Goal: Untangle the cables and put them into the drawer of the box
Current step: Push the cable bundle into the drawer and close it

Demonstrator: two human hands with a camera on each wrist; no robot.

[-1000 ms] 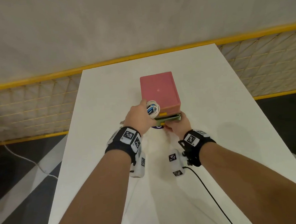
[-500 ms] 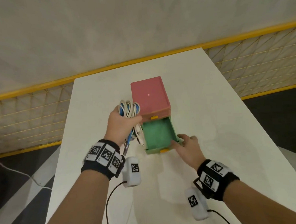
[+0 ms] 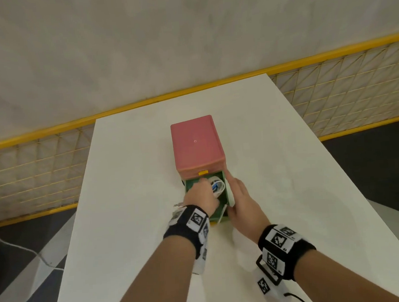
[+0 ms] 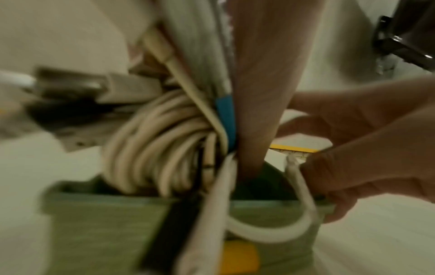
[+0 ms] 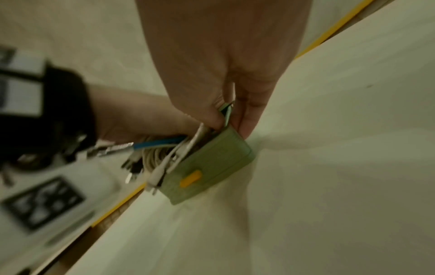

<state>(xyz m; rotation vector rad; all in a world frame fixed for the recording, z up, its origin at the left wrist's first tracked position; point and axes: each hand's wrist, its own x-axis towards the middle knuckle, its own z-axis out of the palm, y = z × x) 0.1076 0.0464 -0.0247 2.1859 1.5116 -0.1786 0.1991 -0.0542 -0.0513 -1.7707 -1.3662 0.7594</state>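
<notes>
A pink box (image 3: 197, 146) stands mid-table with its green drawer (image 3: 223, 213) pulled out toward me. My left hand (image 3: 205, 186) grips a coiled bundle of white and blue cables (image 3: 218, 186) and holds it down inside the drawer. In the left wrist view the cable coil (image 4: 153, 148) sits partly below the drawer's rim, and loose ends hang over the drawer front (image 4: 105, 227). My right hand (image 3: 232, 192) pinches the drawer's right wall (image 5: 226, 113), thumb inside, fingers outside. The drawer's floor is hidden.
The white table (image 3: 131, 201) runs from me to a yellow-framed mesh fence (image 3: 344, 83) at its far end. A yellow handle (image 3: 203, 173) marks an upper closed drawer. Wrist cameras and a black lead (image 3: 298, 298) hang under my forearms.
The right hand pulled the drawer open and shifted to its right wall. The left hand carried the cable bundle from left of the box down into the drawer.
</notes>
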